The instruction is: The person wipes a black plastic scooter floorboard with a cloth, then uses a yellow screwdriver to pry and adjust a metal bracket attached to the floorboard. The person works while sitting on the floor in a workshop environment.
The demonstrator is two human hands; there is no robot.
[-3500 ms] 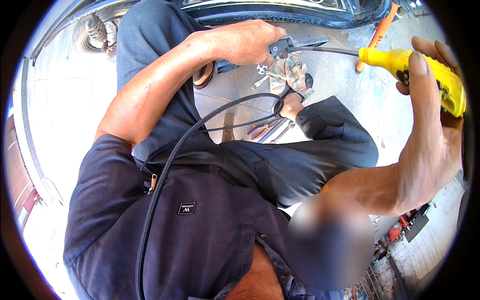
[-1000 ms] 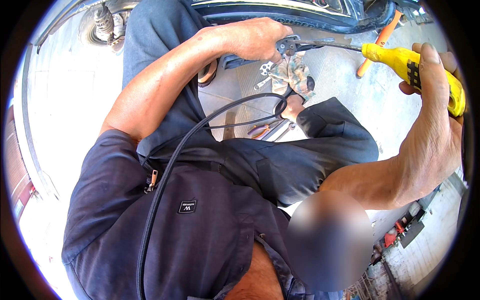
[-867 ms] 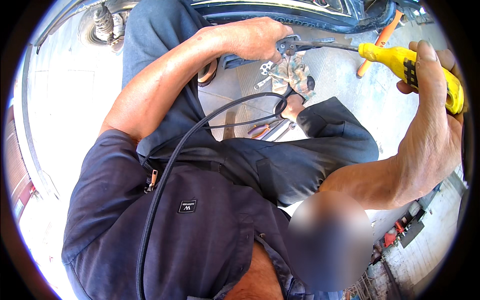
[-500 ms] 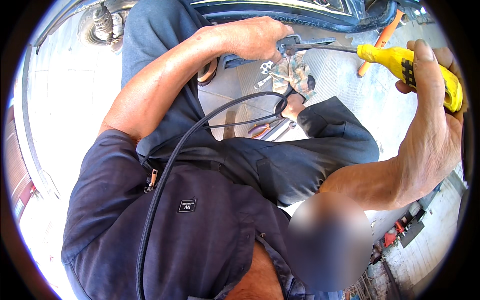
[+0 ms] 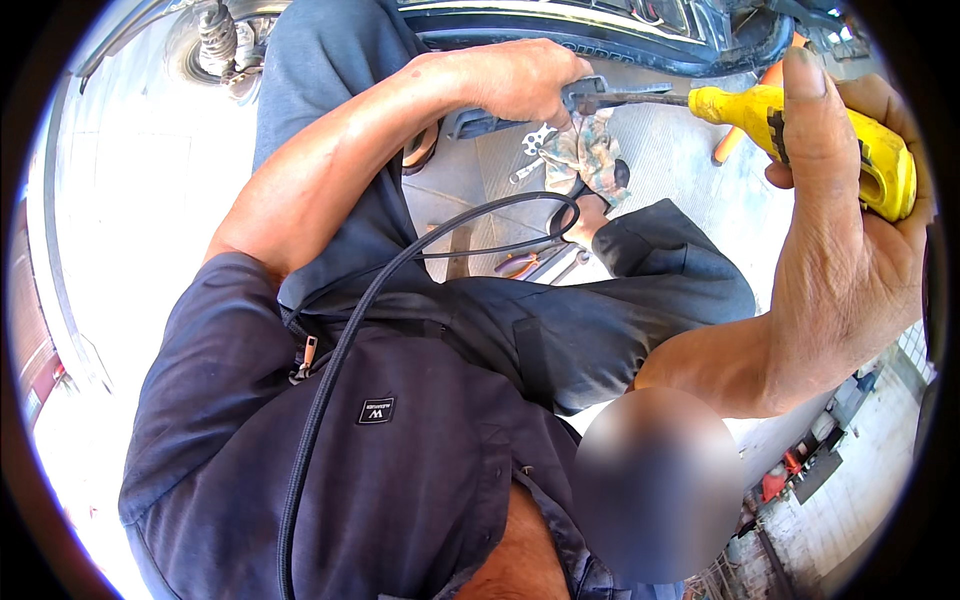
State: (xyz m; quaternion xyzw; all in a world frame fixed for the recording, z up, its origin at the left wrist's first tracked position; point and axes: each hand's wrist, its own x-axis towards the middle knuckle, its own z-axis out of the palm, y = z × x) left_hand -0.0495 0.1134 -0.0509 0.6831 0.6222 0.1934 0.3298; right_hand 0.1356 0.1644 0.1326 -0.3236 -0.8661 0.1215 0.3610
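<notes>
Gripping yellow-handled screwdriver (image 5: pixel 742 107) in right hand (image 5: pixel 835 225) at right, with shaft (image 5: pixel 655 99) pointed left to dark bracket-like part (image 5: pixel 583 91) clasped in left hand (image 5: pixel 528 84) at far centre; cannot tell contact from mere overlap. Could skid off the part and jab the left hand under an overly hard or off-line push, with so little clearance there. Could also drop the part onto the floor (image 5: pixel 695 165), near the patterned rag (image 5: pixel 582 157), through too loose a left-hand hold, or snag the looped black cable (image 5: pixel 367 300).

there are two hands (image 5: pixel 530 80) (image 5: pixel 835 225), one screwdriver (image 5: pixel 745 108), one metal part (image 5: pixel 584 93), one rag (image 5: pixel 582 158) and one pair of pliers (image 5: pixel 517 265).
</notes>
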